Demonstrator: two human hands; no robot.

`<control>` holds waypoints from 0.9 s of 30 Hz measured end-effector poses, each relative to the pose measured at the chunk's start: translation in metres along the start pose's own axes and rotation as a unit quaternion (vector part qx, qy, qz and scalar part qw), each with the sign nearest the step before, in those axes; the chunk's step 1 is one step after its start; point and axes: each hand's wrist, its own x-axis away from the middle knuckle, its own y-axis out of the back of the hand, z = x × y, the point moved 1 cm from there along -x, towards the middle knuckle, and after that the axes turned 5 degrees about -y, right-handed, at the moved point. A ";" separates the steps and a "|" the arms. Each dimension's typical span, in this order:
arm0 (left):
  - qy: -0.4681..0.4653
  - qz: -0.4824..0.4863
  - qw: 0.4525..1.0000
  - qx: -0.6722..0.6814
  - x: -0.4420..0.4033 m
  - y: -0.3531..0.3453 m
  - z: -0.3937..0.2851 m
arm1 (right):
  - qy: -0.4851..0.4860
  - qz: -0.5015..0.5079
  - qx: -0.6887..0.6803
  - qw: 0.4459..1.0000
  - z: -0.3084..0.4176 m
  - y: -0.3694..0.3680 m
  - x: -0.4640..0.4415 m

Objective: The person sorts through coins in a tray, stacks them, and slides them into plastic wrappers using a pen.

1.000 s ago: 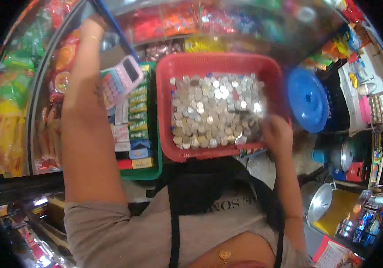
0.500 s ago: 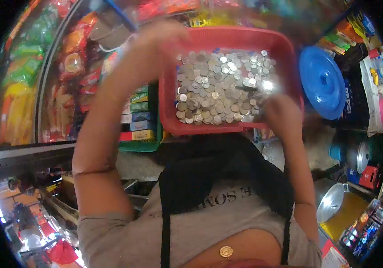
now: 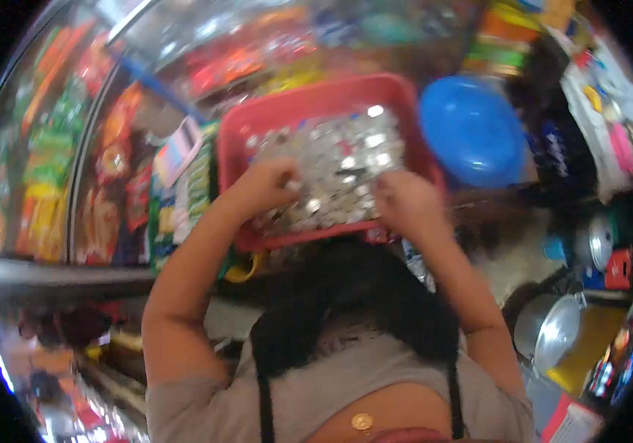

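Note:
A red plastic basket (image 3: 316, 90) holds a wide layer of silvery coins (image 3: 331, 196). Over the left part of the coins is my left hand (image 3: 266, 186), its fingers curled in with a small pale piece at the fingertips, too blurred to name. My right hand (image 3: 409, 199) is at the basket's right side, fingers bent down at the coins; motion blur hides what they hold, if anything. A small dark object (image 3: 351, 172) lies on the coins between the hands. To the left, a pink calculator (image 3: 180, 148) rests on a green tray of small boxes.
A blue round lid or basin (image 3: 473, 133) stands right of the basket. Packaged snacks (image 3: 54, 159) fill the display at left, with more packets behind the basket. A metal pot (image 3: 558, 332) is at the lower right. A blue bar (image 3: 150, 80) slants at upper left.
My left hand has come from the upper left down into the basket over the coins. My right hand stays at the basket's right side. The view has shifted, and the basket appears tilted and farther left.

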 end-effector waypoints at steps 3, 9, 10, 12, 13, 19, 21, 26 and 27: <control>0.057 -0.115 0.963 0.237 0.001 0.000 -0.038 | -0.007 0.080 -0.003 0.997 -0.005 0.001 -0.004; -0.027 -0.242 0.968 0.060 -0.005 -0.039 -0.065 | -0.023 0.087 -0.351 0.932 0.030 -0.013 -0.028; -0.036 -0.254 0.966 0.014 -0.008 -0.045 -0.064 | -0.053 0.107 -0.370 0.921 0.033 -0.015 -0.033; -0.007 -0.278 0.960 0.037 -0.013 -0.064 -0.047 | -0.111 0.159 -0.412 0.890 0.036 -0.027 -0.040; 0.014 -0.292 0.955 0.048 -0.014 -0.066 -0.045 | -0.131 0.180 -0.440 0.870 0.034 -0.037 -0.041; -0.072 -0.322 0.944 0.000 -0.020 -0.052 -0.053 | 0.164 0.019 -0.450 0.877 0.039 -0.029 -0.045; -0.035 -0.304 0.951 0.039 -0.023 -0.039 -0.060 | 0.097 0.185 -0.497 0.842 0.030 -0.047 -0.057; 0.057 -0.207 0.920 0.327 -0.028 -0.036 -0.049 | 0.011 0.029 -0.387 0.922 0.033 -0.028 -0.048; 0.068 -0.197 0.886 0.413 -0.028 -0.036 -0.052 | 0.009 0.031 -0.435 0.900 0.032 -0.032 -0.048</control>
